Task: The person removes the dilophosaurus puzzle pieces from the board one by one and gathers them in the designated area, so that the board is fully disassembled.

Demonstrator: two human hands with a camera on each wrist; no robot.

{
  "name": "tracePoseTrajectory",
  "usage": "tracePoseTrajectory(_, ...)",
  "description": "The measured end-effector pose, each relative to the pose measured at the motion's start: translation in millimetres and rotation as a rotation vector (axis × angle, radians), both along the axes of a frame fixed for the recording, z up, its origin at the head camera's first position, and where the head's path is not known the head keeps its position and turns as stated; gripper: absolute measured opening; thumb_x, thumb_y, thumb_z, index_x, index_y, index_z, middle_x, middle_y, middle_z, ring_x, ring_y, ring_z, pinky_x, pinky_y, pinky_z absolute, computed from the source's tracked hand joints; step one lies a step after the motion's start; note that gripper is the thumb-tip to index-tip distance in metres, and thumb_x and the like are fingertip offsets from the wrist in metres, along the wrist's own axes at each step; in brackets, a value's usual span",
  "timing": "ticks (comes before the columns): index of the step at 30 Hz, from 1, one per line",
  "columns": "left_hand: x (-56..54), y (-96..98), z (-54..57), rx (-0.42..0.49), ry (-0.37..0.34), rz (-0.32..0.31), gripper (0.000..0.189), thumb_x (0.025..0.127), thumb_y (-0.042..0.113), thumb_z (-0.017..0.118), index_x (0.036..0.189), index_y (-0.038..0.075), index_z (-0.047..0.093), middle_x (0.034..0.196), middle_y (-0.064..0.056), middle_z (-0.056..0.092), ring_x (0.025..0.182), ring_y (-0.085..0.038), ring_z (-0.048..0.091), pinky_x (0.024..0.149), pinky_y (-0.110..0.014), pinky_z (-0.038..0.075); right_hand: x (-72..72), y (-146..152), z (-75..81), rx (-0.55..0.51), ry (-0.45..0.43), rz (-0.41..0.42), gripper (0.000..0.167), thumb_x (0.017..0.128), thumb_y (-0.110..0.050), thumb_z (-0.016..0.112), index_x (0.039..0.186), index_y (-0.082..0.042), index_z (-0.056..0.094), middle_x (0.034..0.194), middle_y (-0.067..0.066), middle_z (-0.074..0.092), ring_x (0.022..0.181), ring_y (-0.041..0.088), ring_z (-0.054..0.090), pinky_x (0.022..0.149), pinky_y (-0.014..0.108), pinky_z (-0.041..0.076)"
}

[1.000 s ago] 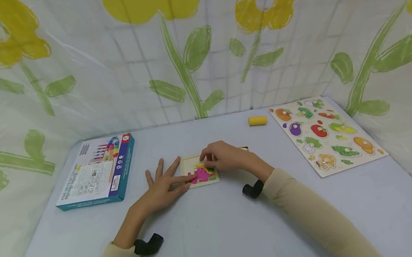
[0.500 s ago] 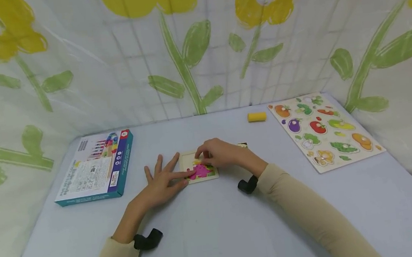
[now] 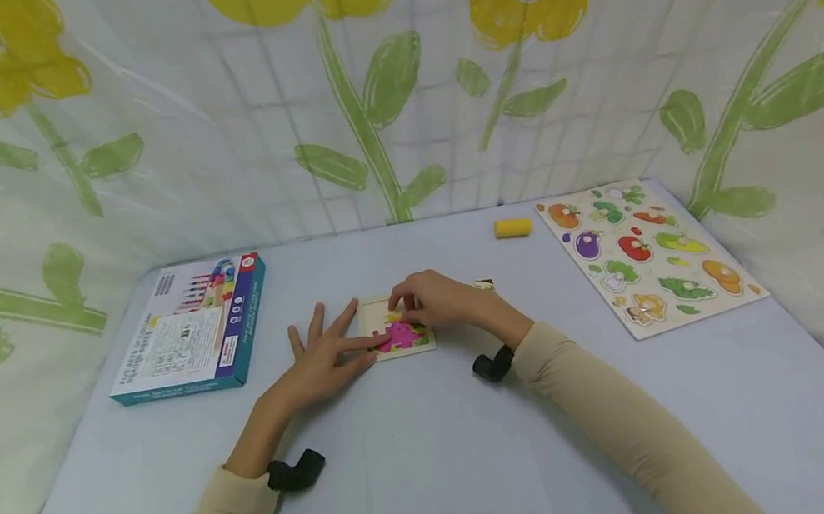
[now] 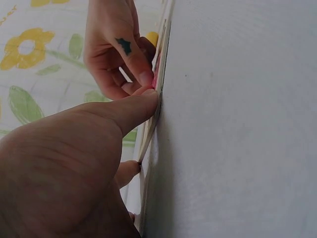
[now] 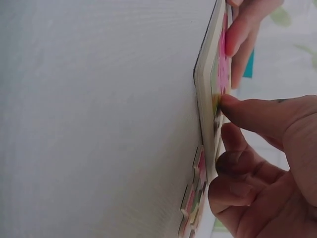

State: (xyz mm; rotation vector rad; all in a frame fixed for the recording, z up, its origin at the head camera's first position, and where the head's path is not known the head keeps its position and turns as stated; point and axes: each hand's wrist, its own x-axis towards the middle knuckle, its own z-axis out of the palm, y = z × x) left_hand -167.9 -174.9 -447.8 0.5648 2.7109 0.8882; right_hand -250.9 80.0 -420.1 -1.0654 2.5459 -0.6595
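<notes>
A small wooden jigsaw puzzle tray [image 3: 372,310] lies mid-table, partly filled with pink and green pieces [image 3: 404,336] in its near part; bare wood shows at its upper left. My left hand [image 3: 321,362] lies spread at the tray's left side, the index finger stretched over the pink pieces and the thumb at the near edge. My right hand [image 3: 437,298] comes over the tray from the right. Its thumb and curled index finger pinch a puzzle piece with yellow on it [image 3: 392,318], low over the tray. The right hand hides the tray's upper right part.
Loose puzzle pieces [image 5: 188,203] lie right of the tray, mostly behind the right hand in the head view. A boxed set [image 3: 189,329] lies at left. A yellow cylinder [image 3: 513,228] and a vegetable knob puzzle board [image 3: 653,257] are at back right, before a flowered curtain [image 3: 234,142].
The right hand has shifted slightly left over the tray, its fingertips now at the yellow part. The left hand holds its place. The whole head view has drifted slightly upward.
</notes>
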Motion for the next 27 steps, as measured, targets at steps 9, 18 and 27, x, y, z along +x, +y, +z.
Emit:
tracePoseTrajectory(9,-0.6,0.0,-0.2,0.001,0.003,0.007,0.033,0.104,0.039,0.066,0.136,0.034,0.074,0.179,-0.014,0.017,0.160,-0.060,-0.014,0.111,-0.086,-0.023,1.7,-2.8,-1.0,-0.020,0.037,-0.022,0.023,0.102,-0.016,0.072,0.123,-0.011,0.075,0.101,0.007,0.071,0.088,0.016,0.064,0.082,0.030,0.055)
tracePoseTrajectory(18,-1.4,0.1,1.3,-0.004,0.010,0.007,0.034,0.104,0.039,0.067,0.136,0.034,0.073,0.179,-0.014,0.017,0.161,-0.060,-0.014,0.111,-0.086,-0.023,3.5,-3.0,-0.9,-0.087,0.056,-0.041,0.020,0.104,-0.017,0.068,0.121,-0.010,0.074,0.104,0.008,0.074,0.088,0.017,0.065,0.080,0.030,0.055)
tracePoseTrajectory(27,0.2,0.8,2.8,-0.008,-0.003,0.009,0.034,0.104,0.038,0.067,0.136,0.032,0.074,0.179,-0.015,0.017,0.160,-0.060,-0.015,0.111,-0.086,-0.024,2.9,-4.4,-3.9,-0.163,0.005,-0.080,0.012,0.102,-0.015,0.070,0.112,-0.012,0.075,0.101,0.004,0.080,0.078,0.012,0.065,0.073,0.024,0.053)
